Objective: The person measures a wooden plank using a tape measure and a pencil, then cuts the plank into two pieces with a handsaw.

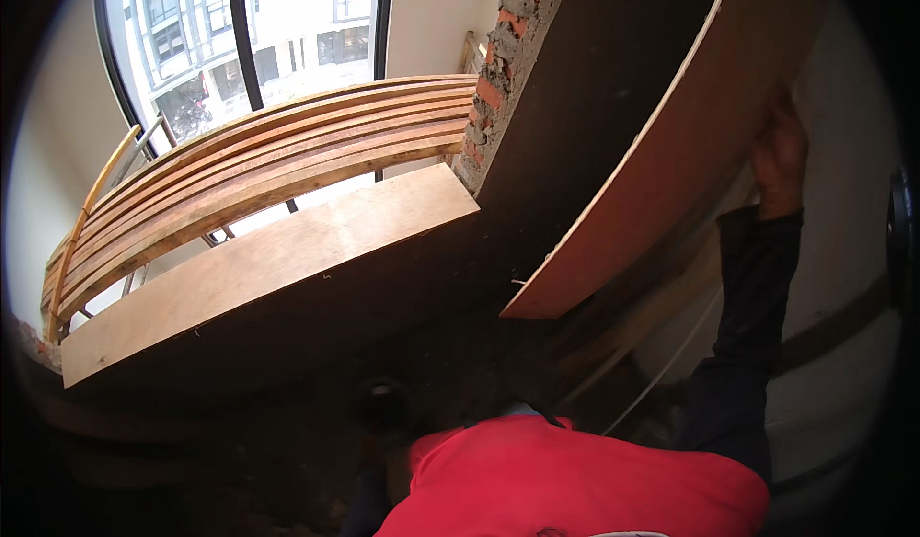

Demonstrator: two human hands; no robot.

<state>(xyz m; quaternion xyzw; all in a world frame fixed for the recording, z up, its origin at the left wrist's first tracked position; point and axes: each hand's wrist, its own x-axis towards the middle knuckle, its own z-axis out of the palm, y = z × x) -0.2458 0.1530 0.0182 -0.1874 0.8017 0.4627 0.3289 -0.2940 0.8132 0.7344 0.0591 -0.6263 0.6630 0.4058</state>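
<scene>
A long reddish-brown plywood panel (661, 173) with a pale, rough edge slants across the upper right. My right arm, in a dark sleeve, reaches up beside it. Closed at the panel's right edge is my right hand (781, 159), its fingertips partly hidden in shade. My left arm hangs low in deep shadow at the bottom. My left hand (370, 453) shows there only as a dim patch, so its fingers cannot be made out. Just above it is a dark round object (383, 403), too dim to name.
Left of centre lies a pale plywood strip (278, 264), below several stacked timber lengths (287, 144) in front of a window (244, 39). A broken brick-and-mortar wall end (494, 82) borders a dark surface. A thin pale cord (671, 360) runs near my right arm.
</scene>
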